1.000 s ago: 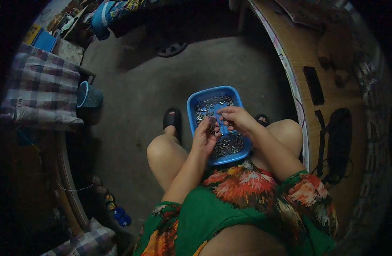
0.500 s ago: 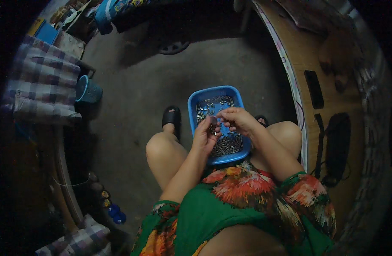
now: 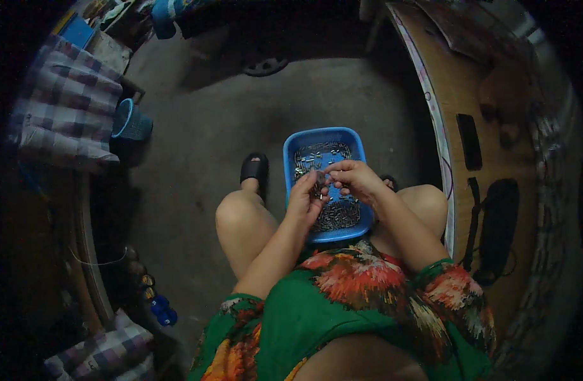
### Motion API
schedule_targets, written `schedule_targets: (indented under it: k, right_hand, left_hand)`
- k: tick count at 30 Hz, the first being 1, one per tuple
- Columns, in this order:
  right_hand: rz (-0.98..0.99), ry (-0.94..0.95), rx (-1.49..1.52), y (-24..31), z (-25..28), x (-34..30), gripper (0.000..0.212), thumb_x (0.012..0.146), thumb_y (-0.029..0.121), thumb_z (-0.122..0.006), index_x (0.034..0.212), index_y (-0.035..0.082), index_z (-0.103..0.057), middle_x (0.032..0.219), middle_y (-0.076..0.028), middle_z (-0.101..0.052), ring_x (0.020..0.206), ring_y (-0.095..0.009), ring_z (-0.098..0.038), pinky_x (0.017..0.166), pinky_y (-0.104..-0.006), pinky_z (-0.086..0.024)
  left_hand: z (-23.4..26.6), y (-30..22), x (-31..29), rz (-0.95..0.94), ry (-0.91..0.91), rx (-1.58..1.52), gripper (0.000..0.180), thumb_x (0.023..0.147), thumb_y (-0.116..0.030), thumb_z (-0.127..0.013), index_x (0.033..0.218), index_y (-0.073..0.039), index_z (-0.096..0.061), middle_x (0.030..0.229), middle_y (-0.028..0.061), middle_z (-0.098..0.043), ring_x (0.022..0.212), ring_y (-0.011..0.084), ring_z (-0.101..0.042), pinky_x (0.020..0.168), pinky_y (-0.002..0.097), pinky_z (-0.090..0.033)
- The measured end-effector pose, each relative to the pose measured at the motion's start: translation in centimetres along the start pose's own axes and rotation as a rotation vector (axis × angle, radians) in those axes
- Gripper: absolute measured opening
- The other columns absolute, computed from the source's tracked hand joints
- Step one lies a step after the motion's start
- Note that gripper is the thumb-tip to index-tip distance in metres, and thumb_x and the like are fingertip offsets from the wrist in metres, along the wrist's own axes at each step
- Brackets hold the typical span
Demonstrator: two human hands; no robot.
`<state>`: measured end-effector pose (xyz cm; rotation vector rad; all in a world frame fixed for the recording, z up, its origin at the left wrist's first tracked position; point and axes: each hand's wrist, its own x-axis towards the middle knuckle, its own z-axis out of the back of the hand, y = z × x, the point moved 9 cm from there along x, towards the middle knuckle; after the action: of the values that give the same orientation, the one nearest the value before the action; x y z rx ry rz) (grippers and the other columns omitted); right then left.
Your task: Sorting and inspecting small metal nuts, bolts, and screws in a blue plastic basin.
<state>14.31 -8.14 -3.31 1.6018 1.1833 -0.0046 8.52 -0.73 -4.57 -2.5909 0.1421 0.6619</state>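
Note:
A blue plastic basket [image 3: 326, 236] with a perforated bottom rests between my knees. Many small shiny metal pieces [image 3: 339, 217] lie in it, heaped at the near end and scattered at the far end. Above its middle, my left hand [image 3: 306, 197] is closed round a small dark rounded piece and some metal bits; their exact kind is too small to make out. My right hand [image 3: 355, 180] is beside it, thumb and forefinger pinched close to the dark piece. Whatever sits in that pinch is hidden.
To the right stands a wooden table [image 3: 459, 184] with a black phone [image 3: 469, 141] and a dark pouch [image 3: 499, 216]. A light blue bin [image 3: 132, 124] is at the left beside a checked cloth [image 3: 69, 108]. Blue round objects [image 3: 163, 312] lie on the floor at lower left.
The view has shifted slightly. My hands stay together over the basket, with only small finger movements; the dark piece in my left hand appears turned a little.

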Motion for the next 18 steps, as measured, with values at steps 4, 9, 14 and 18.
schedule_targets:
  k: [4,9,14,18]
  right_hand:
    - [-0.032,-0.044,0.025,0.4,-0.1,-0.4,0.018,0.079,0.012,-0.056,0.094,0.002,-0.055,0.072,-0.001,-0.055,0.057,-0.004,-0.046,0.042,-0.0152,-0.034]
    - [-0.035,-0.105,-0.057,0.0,0.9,-0.3,0.017,0.078,0.012,-0.058,0.092,0.003,-0.055,0.072,-0.001,-0.055,0.057,-0.004,-0.045,0.042,-0.0158,-0.034]
    - [-0.011,-0.041,-0.023,0.3,0.1,-0.2,0.014,0.079,0.011,-0.055,0.09,0.002,-0.057,0.071,-0.002,-0.056,0.056,-0.005,-0.046,0.043,-0.0152,-0.034]
    - [-0.01,-0.062,-0.096,0.6,-0.5,-0.7,0.015,0.079,0.014,-0.058,0.089,0.003,-0.056,0.069,0.001,-0.053,0.056,-0.005,-0.045,0.044,-0.0161,-0.034]
  left_hand:
    - [0.3,0.1,0.2,0.009,0.029,0.002,0.026,0.084,-0.03,-0.051,0.091,-0.006,-0.052,0.077,0.0057,-0.055,0.062,0.0125,-0.048,0.055,0.0254,-0.039]
    - [-0.4,0.4,0.1,0.034,0.093,-0.002,0.024,0.084,-0.029,-0.051,0.09,-0.006,-0.052,0.076,0.006,-0.055,0.061,0.0129,-0.048,0.054,0.0249,-0.038]
    - [0.1,0.7,0.2,0.048,0.034,-0.016,0.022,0.084,-0.028,-0.051,0.088,-0.006,-0.052,0.075,0.0054,-0.054,0.06,0.0126,-0.048,0.053,0.0247,-0.039]
    - [0.4,0.7,0.4,0.05,0.029,-0.011,0.022,0.084,-0.028,-0.051,0.086,-0.006,-0.052,0.073,0.0046,-0.053,0.058,0.0122,-0.047,0.051,0.0243,-0.04]
